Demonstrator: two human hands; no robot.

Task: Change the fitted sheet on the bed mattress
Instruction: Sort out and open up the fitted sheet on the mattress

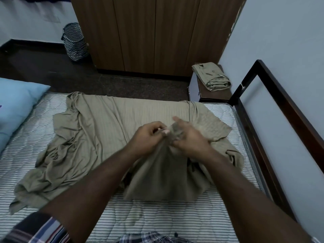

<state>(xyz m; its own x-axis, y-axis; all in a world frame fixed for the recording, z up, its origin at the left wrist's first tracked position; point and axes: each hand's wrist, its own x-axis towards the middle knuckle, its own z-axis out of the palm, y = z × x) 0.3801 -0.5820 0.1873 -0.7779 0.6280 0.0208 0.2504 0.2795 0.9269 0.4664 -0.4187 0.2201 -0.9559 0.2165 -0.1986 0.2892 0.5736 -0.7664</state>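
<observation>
Hands (150, 135) (189, 139) bunch olive sheet (98, 137); no legible writing anywhere.

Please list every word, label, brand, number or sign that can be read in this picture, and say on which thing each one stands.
No text can be read here.
Folded cloth on the small table: a small dark mark and a pale tag, both too small to read.
Pillow: a purple mark at the picture's left edge, cut off, not readable.
Sheet, mattress, basket and wardrobe: only stripes, zigzag or wood grain, no writing.
</observation>
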